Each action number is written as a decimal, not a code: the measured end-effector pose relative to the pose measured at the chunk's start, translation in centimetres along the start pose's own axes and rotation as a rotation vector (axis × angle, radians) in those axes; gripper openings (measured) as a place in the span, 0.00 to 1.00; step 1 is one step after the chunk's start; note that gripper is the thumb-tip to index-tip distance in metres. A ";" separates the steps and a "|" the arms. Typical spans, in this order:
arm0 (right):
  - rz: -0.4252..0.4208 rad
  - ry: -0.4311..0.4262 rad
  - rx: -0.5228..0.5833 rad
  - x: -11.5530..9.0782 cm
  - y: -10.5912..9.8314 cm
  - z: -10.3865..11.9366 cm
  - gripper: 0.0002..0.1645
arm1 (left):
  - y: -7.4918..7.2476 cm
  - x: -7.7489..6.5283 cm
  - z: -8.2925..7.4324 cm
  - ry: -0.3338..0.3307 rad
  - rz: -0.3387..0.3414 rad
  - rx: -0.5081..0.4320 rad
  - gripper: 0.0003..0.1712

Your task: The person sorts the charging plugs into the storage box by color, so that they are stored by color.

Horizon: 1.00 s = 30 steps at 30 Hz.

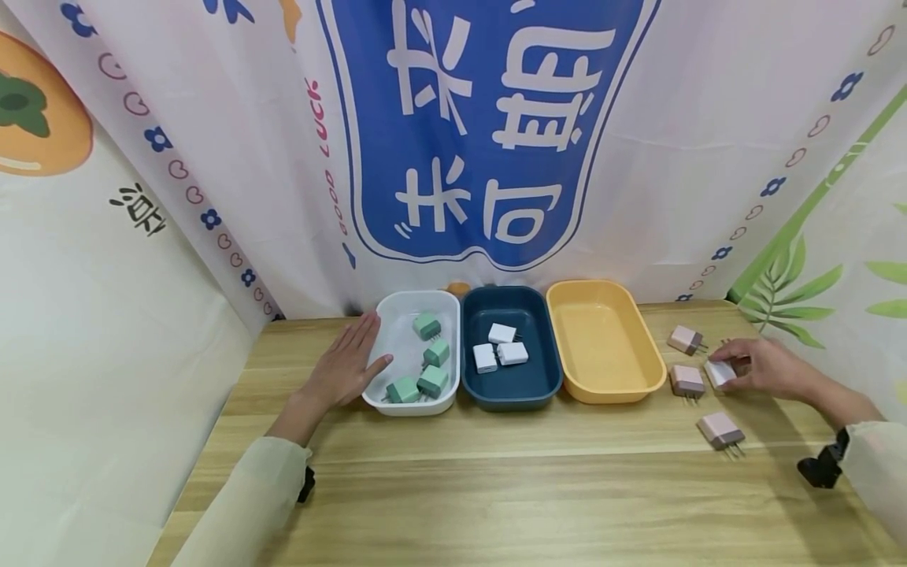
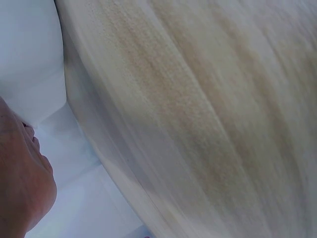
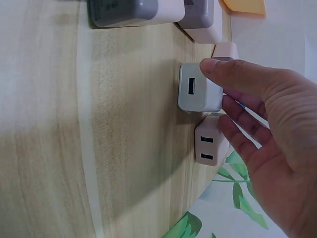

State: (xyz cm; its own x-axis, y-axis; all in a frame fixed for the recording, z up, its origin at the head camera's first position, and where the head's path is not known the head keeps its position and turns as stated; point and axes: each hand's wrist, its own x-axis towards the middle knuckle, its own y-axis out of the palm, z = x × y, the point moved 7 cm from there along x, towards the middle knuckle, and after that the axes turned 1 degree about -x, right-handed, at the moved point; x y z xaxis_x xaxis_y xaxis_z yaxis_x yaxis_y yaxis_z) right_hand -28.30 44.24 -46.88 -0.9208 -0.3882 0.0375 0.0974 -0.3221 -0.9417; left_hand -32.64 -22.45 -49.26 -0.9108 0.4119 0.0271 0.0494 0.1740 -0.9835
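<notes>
At the table's right, my right hand pinches a white USB charger between thumb and fingers. Pink-and-grey chargers lie around it; one with two ports sits right beside the fingers in the right wrist view. My left hand rests against the left side of a white bin, fingers straight and thumb over its rim. Several green chargers lie in that bin. A dark blue bin holds 3 white chargers. The left wrist view shows only part of the left hand.
A yellow bin stands right of the blue one, with no chargers in it. All three bins form a row at the back of the wooden table. A printed curtain hangs directly behind them and along both sides.
</notes>
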 end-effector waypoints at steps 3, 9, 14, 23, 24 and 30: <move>-0.003 -0.018 -0.012 -0.1 0.1 0.1 0.29 | 0.0 -0.1 0.0 -0.002 -0.003 -0.004 0.50; -0.041 -0.056 -0.032 -0.5 0.3 0.4 0.27 | -0.1 -0.2 -0.1 -0.002 -0.005 -0.008 0.50; -0.050 -0.057 -0.042 -0.6 0.4 0.3 0.27 | -0.2 -0.2 -0.1 -0.007 -0.003 -0.011 0.50; -0.057 -0.049 -0.049 -0.8 0.6 0.2 0.29 | -0.4 -0.2 -0.2 -0.003 -0.006 -0.003 0.50; -0.054 -0.045 -0.050 -0.9 0.6 0.1 0.29 | -0.4 -0.2 -0.2 -0.003 -0.007 -0.001 0.50; -0.017 -0.004 -0.039 -1.1 0.8 0.0 0.31 | -0.4 -0.2 -0.3 0.003 -0.009 -0.004 0.50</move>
State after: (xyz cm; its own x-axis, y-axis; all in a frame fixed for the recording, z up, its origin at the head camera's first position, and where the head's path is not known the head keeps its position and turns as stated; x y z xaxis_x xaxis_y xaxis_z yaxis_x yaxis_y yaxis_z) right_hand -27.18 44.45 -47.69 -0.9207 -0.3864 0.0546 0.0671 -0.2945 -0.9533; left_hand -32.36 -22.33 -48.83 -0.9102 0.4126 0.0367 0.0428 0.1819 -0.9824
